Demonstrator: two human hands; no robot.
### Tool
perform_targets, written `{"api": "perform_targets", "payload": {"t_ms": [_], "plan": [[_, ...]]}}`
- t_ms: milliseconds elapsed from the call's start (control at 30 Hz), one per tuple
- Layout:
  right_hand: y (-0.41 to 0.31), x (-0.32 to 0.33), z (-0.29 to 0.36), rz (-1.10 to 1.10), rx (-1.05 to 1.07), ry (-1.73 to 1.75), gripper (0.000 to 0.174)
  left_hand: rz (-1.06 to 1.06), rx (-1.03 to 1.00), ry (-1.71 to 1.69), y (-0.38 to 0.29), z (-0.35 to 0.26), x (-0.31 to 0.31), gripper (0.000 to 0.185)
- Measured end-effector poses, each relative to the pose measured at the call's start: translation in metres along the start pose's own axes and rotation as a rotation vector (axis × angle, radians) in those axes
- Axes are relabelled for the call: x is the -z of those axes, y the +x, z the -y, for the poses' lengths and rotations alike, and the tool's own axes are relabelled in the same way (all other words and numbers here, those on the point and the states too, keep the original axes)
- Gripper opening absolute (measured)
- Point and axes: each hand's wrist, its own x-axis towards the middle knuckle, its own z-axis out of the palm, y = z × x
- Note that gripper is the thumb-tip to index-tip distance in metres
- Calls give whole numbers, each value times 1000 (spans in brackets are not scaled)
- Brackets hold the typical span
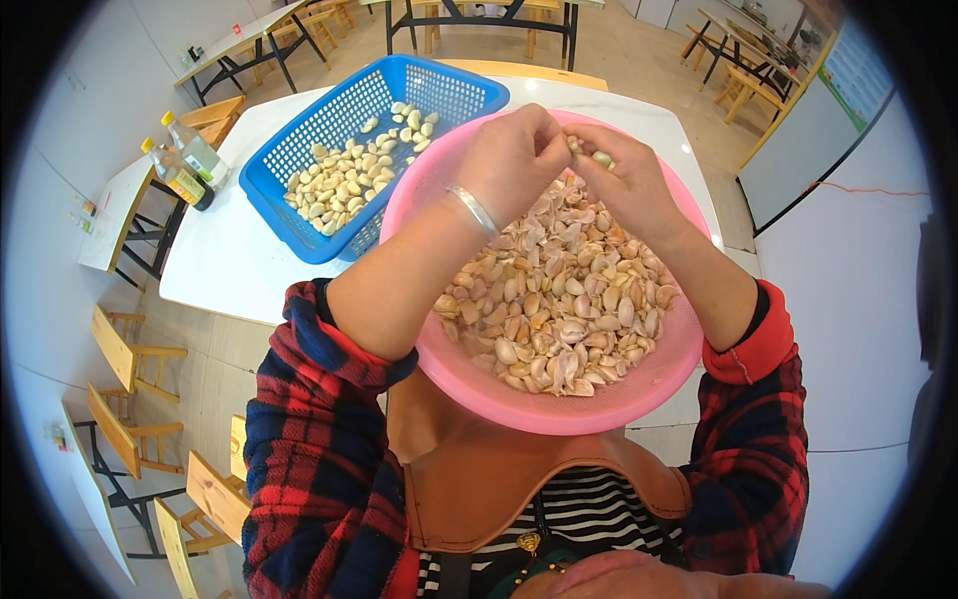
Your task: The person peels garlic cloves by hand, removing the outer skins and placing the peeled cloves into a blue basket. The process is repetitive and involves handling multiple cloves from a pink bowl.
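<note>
Above the far part of a pink plastic basin (554, 421), my two hands meet at the fingertips. My right hand (629, 180) is closed around pale peeled garlic cloves (603, 159). My left hand (513, 165), with a silver bangle at its wrist, is curled beside a small garlic clove (575, 144) between the hands; whether its fingers grip that clove is hidden. Unpeeled garlic cloves (582, 305) and loose papery skins (563, 368) fill the basin. Beyond my left forearm, a blue perforated plastic basket (296, 241) holds many peeled cloves (340, 183).
The basket rests on a white table (217, 262). Two yellow-capped bottles, one dark (179, 180) and one clear (196, 153), stand near its left edge. Wooden chairs (116, 348) line the left side. Further tables and benches (737, 90) stand across the room.
</note>
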Motion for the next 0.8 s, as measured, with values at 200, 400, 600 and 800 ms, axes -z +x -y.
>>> {"api": "perform_targets", "payload": {"t_ms": [200, 400, 600, 800], "plan": [[-1, -1, -2, -23, 45, 181, 35, -1, 182, -179, 6, 8, 1, 22], [1, -5, -6, -53, 178, -80, 34, 57, 92, -509, 5, 9, -5, 27], [-1, -1, -3, 3, 142, -130, 35, 147, 161, -496, 7, 9, -1, 20], [-1, 0, -1, 41, -20, 57, 38, 174, 205, -613, 6, 7, 5, 20]]}}
